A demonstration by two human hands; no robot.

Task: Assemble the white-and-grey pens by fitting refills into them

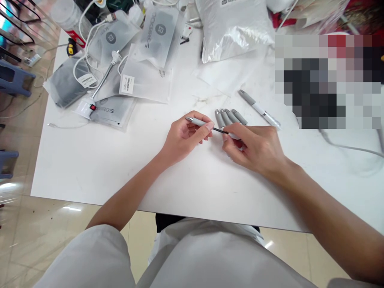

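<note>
My left hand [189, 132] pinches a grey pen barrel section [198, 121] whose metal tip points to the left. A thin dark pen refill [220, 130] spans the gap between my hands. Its right end runs to my right hand [253, 146], whose thumb and forefinger are closed round a pale pen part [233, 136], mostly hidden by the fingers. Just beyond my right hand lie several grey pen barrel sections [228, 116] side by side. Behind them a whole grey and white pen [259, 108] rests at a slant on the white table [168, 180].
Frosted zip bags [160, 34], a white cable and a small lamp-like stand [87, 107] crowd the table's left back. A large plastic bag [235, 30] sits at the back middle. A grey cable [354, 147] crosses the right side. Blue stools [15, 78] stand left on the floor.
</note>
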